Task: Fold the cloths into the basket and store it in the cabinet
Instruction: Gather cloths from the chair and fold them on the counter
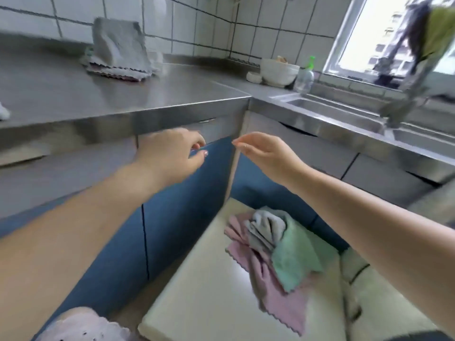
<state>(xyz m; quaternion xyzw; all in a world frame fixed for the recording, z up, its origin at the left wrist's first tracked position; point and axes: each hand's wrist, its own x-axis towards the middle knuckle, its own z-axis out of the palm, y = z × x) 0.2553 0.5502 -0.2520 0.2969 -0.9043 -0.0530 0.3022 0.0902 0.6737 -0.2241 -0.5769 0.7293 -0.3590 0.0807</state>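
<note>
Both hands raised at the blue cabinet door (187, 205) under the steel table (123, 94). Left hand (172, 153) at the door's top edge, fingers curled there just below the table lip; whether pinching the edge or only touching, cannot tell through the blur. Right hand (266, 153) just beside it, across the door's pale side edge, fingers straight and together, pointing left, holding nothing. Hands near each other but apart.

Loose cloths (273, 254) well below the hands, toward the right: pink, grey and green, bunched in a heap on a pale flat surface (197, 291), untouched by either hand. Second pile of cloths (118, 52) well above and behind the left hand, on the table against the tiled wall (197, 25), grey one standing up over flatter ones.

Sink (344, 112) to the right, with white bowl (278, 72) and clear bottle (305, 77) at the corner below the window (384, 33).
</note>
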